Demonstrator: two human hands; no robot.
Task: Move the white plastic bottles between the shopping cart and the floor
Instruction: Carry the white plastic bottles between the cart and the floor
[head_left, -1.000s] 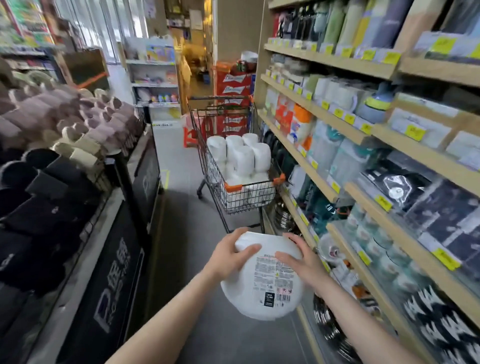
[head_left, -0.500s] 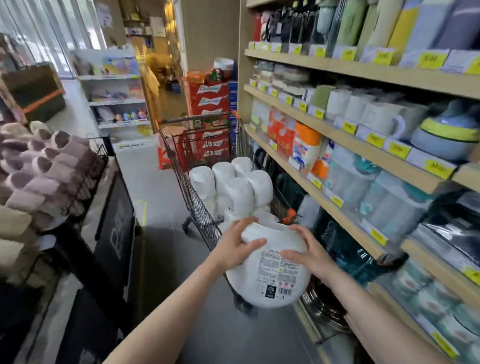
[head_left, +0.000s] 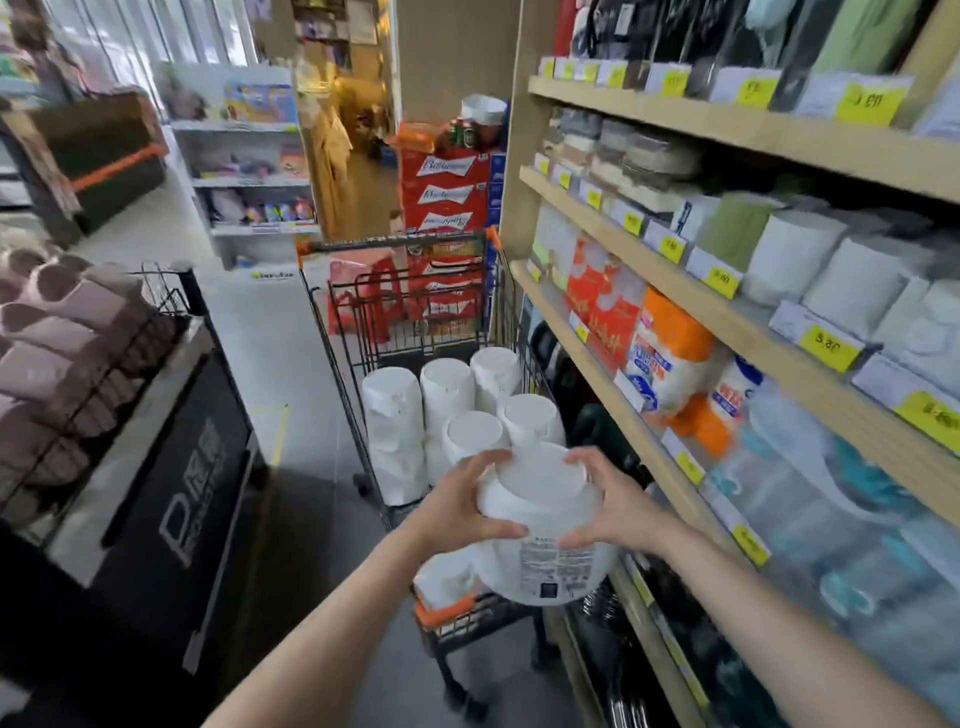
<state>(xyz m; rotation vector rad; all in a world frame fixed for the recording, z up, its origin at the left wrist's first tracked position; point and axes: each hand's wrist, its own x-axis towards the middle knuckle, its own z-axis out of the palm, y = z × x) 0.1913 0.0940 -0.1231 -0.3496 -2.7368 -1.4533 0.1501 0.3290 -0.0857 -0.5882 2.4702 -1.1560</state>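
Observation:
I hold a big white plastic bottle with a printed label, flat base turned away from me, over the near end of the black wire shopping cart. My left hand grips its left side and my right hand grips its right side, fingers curled round it. Several more white bottles stand packed in the cart's basket just beyond the held one. The cart's near rim is partly hidden behind the bottle and my hands.
Wooden shelves full of goods run close along the right of the cart. A black display counter with rolled towels lines the left. Red beer cartons are stacked beyond the cart. Grey aisle floor lies between counter and cart.
I have come closer to the cart. The held bottle has risen and moved forward, from low in front of the cart to over its near end. Both hands keep their hold.

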